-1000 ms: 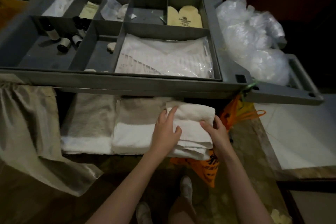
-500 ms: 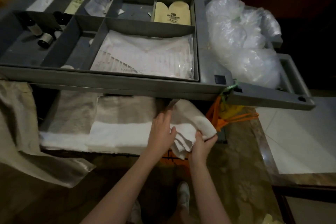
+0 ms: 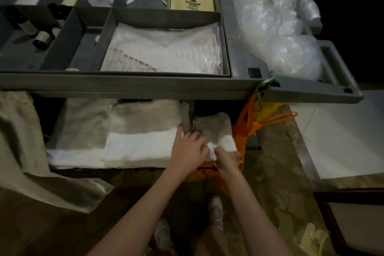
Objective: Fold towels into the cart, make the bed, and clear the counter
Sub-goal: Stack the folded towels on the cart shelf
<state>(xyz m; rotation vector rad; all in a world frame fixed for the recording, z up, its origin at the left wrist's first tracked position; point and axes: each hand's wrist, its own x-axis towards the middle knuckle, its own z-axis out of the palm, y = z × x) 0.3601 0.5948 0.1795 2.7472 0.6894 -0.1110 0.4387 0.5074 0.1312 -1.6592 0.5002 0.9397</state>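
Note:
A grey housekeeping cart [image 3: 133,85] stands in front of me, its top tray split into compartments. On the shelf under the tray lie two stacks of folded white towels [image 3: 141,139]. A smaller folded white towel [image 3: 218,129] sits at the shelf's right end, beside those stacks. My left hand [image 3: 190,147] rests on the gap between the middle stack and the small towel, fingers spread. My right hand [image 3: 225,157] grips the small towel's near edge from below.
An orange plastic bag [image 3: 247,122] hangs at the cart's right corner. Clear plastic bags [image 3: 276,25] pile on the cart's right wing. A beige cloth [image 3: 18,135] drapes at the left. The tray holds small bottles [image 3: 41,38], packets and a wrapped white item [image 3: 166,50].
The small towel has gone from in front of the shelf to on it, at its right end. Both hands followed it forward, and the camera moved closer to the cart.

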